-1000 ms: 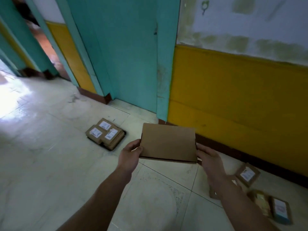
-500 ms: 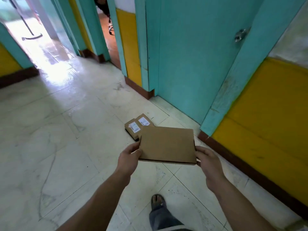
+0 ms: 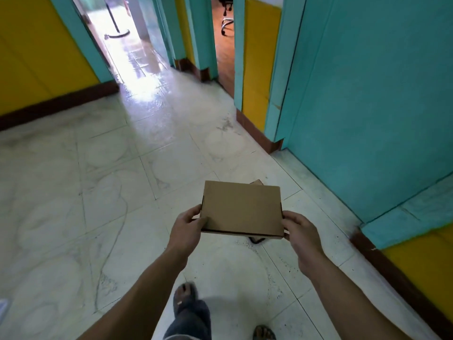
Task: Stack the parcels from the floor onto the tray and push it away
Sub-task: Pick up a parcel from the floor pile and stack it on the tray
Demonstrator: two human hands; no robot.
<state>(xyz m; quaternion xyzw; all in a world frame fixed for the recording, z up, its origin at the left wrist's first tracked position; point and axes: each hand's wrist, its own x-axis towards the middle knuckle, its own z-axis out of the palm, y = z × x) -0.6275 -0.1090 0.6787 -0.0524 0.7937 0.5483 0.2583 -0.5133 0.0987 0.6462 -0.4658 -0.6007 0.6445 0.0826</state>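
Presently, the parcel (image 3: 241,208) is held level in the air, clear of the floor (image 3: 98,204), in front of the body. It is gripped at both short edges: the left hand (image 3: 187,227) is curled round the left edge with the thumb on top, and the right hand (image 3: 300,229) is curled round the right edge. This grip is judged to keep the flat box steady for carrying. Plain brown cardboard is presented, with no label visible on top. A second parcel's corner (image 3: 256,182) is seen just beyond it. The tray is not in view.
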